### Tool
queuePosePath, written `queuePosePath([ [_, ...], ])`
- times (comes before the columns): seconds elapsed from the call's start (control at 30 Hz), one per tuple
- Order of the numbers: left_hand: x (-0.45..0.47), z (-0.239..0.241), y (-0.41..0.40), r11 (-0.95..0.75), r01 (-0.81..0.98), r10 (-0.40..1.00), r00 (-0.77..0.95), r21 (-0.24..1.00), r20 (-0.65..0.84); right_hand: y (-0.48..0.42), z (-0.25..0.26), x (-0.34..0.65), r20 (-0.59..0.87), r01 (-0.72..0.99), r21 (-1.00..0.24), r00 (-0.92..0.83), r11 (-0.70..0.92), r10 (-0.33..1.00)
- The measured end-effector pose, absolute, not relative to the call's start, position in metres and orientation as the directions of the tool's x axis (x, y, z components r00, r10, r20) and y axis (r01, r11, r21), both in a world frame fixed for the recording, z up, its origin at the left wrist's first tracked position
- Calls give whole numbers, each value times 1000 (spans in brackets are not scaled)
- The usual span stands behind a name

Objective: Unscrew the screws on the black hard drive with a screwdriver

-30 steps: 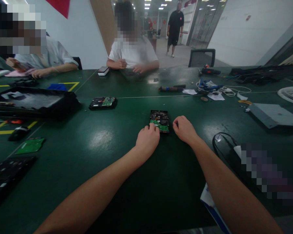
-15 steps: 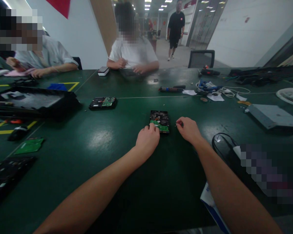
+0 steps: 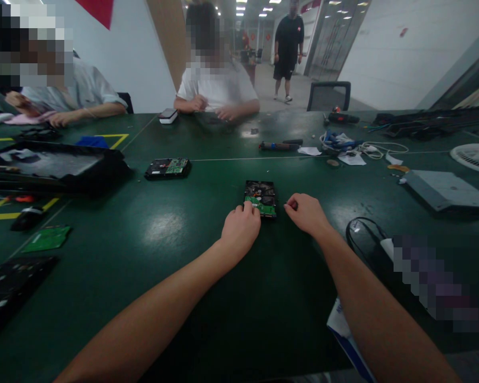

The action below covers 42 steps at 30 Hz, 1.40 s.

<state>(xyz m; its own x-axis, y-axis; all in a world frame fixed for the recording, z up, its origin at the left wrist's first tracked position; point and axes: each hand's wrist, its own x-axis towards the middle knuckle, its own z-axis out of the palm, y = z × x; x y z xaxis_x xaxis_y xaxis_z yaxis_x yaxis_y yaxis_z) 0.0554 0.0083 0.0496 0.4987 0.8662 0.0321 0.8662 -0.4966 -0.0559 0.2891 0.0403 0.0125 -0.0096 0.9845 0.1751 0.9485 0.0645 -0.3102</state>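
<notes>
Head view: hard drive (image 3: 260, 189) flat on the dark green table (image 3: 199, 234), roughly mid-picture, green circuit board (image 3: 267, 208) showing along its near part. Left hand (image 3: 241, 229) at the drive's near left corner, fingers close together, tips touching the board side; thumb hidden, so can't tell if it grips. Right hand (image 3: 306, 215) just right of the drive, apart from it, fingers curled in, thumb and index drawn close; can't tell whether anything small is pinched. Second hard drive (image 3: 167, 168) farther off to the left, also board-up. Far left: black tray (image 3: 104, 169) with stuff in it, loose green board (image 3: 48, 239), dark flat unit (image 3: 16, 290) cut by the frame edge. Beyond the right hand: dark rod-like tool (image 3: 278, 146), paper scrap (image 3: 310, 151), tangled cables (image 3: 343, 140). Right side: grey metal box (image 3: 449, 187), white round grille (image 3: 473, 158) partly out of frame. Across the table, seated person in white (image 3: 219, 88), both hands near the far edge; another seated person (image 3: 91, 88) at left; someone in black (image 3: 288, 48) upright behind, near an office chair (image 3: 329, 97).
</notes>
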Motion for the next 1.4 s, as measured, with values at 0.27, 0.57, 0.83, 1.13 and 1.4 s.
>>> queuePosePath([
  [0.27,55,50,9,-495,867,868,496,-52,14,40,14,289,165,951,-308,12,40,986],
  [0.57,55,49,9,-498,865,866,500,-66,18,40,16,289,189,947,-321,38,26,981],
  [0.83,55,49,9,-499,864,865,501,-64,23,39,18,288,270,919,-392,80,33,959],
  [1.13,56,49,8,-490,868,868,494,-82,42,36,10,277,182,961,-208,-145,182,973],
  [1.4,56,52,7,-479,874,876,482,-84,15,33,13,274,139,974,-163,-134,156,981],
])
